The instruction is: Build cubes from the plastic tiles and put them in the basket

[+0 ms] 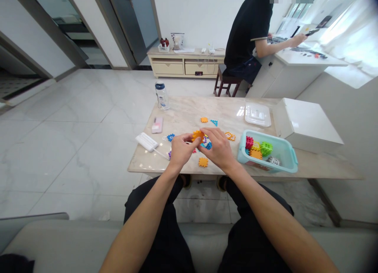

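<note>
My left hand [180,148] and my right hand [217,147] meet above the marble table [183,115], both pinching an orange toothed plastic tile [197,136] between their fingertips. Under and around the hands lie loose tiles: an orange one [203,162] near the front edge, a blue one [170,137], a blue one [208,146] under my right fingers, an orange one [204,119], a blue triangle [214,122] and an orange printed one [230,136]. A teal bin [282,152] to the right of my right hand holds red, orange and green built blocks.
A clear lid [258,114] and a white box [307,125] sit at the table's right. A water bottle [162,95], a pink pack [157,124] and a white ridged piece [147,141] are on the left. A person in black sits at a white desk beyond.
</note>
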The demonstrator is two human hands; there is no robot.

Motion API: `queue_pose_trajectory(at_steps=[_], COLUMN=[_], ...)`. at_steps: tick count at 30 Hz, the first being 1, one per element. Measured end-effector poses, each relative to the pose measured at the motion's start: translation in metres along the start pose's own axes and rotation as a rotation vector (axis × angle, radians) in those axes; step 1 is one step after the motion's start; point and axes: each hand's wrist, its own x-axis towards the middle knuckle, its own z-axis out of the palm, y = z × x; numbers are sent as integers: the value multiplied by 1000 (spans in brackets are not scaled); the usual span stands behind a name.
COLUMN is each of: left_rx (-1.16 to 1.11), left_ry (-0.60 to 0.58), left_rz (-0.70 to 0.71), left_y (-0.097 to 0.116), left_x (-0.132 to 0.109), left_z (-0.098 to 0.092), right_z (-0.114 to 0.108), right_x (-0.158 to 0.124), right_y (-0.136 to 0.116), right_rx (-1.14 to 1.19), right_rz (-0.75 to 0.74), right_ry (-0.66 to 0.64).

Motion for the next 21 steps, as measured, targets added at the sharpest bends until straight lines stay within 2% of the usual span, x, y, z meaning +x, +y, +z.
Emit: queue_pose_trajectory(at_steps=[21], left_rx=[25], left_ry=[-14], left_rz=[30], left_y=[3], left_x=[-1], left_z=[-1], right_z=[-2], right_x=[1], right_y=[-2], right_rx=[-17], right_rz=[6], right_ry=[-7])
